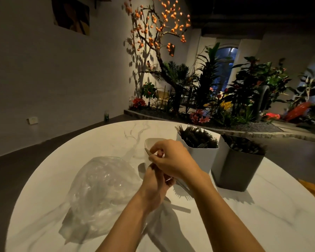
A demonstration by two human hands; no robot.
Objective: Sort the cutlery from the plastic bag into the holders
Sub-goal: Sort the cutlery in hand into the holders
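I am seeing both hands meeting at table centre. Left hand is curling round a bundle of metal cutlery. Right hand is pinching one piece from it, just before the white holder. Plastic bag is lying at 9 o'clock of the hands. Fork-filled white holder and grey holder are standing at 2 o'clock.

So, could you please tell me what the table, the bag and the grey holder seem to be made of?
Table: looks like white marble or an imitation, with grey veins and a smooth surface.
Bag: thin clear plastic, crinkled and see-through.
Grey holder: probably matte plastic, plain and without shine; I cannot be sure.
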